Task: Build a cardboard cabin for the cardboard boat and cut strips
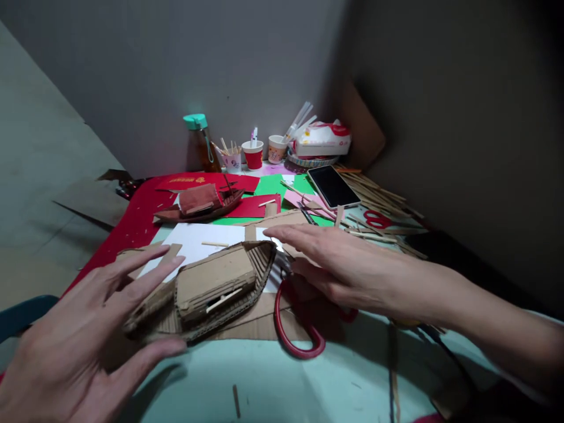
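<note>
A model boat made of corrugated cardboard [215,276] rests in the middle of the table, its pointed bow towards the right. It has a cabin with a long slot in its side. My left hand [101,329] is spread at the stern, thumb on the near side and fingers on the far side; whether it touches the hull I cannot tell. By the bow hovers my right hand [348,264], fingers stretched out and nothing in them. Beneath it lie scissors with red handles [282,317], their blades partly hidden. White paper [194,235] and cardboard pieces [259,317] lie under the boat.
Behind stands a reddish-brown model boat [202,202]. A phone [333,187], thin wooden sticks [379,194] and smaller red scissors [376,220] lie at the right. Along the wall are a bottle [205,147], paper cups [252,155] and a tissue pack [321,140].
</note>
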`<state>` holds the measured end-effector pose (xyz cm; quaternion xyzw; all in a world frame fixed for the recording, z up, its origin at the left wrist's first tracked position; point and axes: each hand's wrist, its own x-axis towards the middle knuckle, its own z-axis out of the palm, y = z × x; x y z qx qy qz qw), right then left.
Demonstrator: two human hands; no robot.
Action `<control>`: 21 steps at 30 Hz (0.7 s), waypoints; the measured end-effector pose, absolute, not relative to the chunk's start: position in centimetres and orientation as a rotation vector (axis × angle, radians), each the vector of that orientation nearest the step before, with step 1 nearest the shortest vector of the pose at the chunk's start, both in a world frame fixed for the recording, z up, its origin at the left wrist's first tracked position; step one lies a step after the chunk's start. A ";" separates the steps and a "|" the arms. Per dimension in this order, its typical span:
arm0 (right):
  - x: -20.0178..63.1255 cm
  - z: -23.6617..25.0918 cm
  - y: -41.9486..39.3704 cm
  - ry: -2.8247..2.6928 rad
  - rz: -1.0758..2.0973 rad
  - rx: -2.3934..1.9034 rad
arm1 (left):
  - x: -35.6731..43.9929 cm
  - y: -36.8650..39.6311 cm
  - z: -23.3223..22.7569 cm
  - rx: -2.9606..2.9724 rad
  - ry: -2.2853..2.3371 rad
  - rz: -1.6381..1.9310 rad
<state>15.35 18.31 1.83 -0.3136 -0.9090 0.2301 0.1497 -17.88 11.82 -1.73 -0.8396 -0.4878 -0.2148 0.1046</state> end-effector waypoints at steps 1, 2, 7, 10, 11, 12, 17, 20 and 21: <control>15.2 1.7 18.5 -2.614 0.658 -0.891 | -17.9 11.9 -1.8 -2.478 -1.384 -0.602; 15.1 1.6 18.6 -2.615 0.647 -0.888 | -17.9 12.0 -1.9 -2.480 -1.325 -0.582; 14.3 0.9 19.1 -2.656 0.670 -0.874 | -17.5 12.5 -2.2 -2.557 -1.238 -0.557; 13.8 0.4 19.4 -2.621 0.696 -0.847 | -17.1 12.4 -2.2 -2.577 -1.237 -0.605; 13.7 0.2 19.4 -2.595 0.697 -0.844 | -17.1 12.3 -2.2 -2.577 -1.252 -0.625; 13.6 0.0 19.5 -2.573 0.702 -0.846 | -17.0 12.2 -2.2 -2.574 -1.274 -0.645; 13.5 -0.6 19.6 -2.537 0.698 -0.858 | -17.4 11.6 -2.5 -2.538 -1.398 -0.626; 13.5 -0.7 19.4 -2.542 0.694 -0.874 | -17.7 11.5 -2.6 -2.525 -1.481 -0.610; 13.6 -0.8 19.4 -2.543 0.683 -0.872 | -17.8 11.5 -2.7 -2.527 -1.496 -0.623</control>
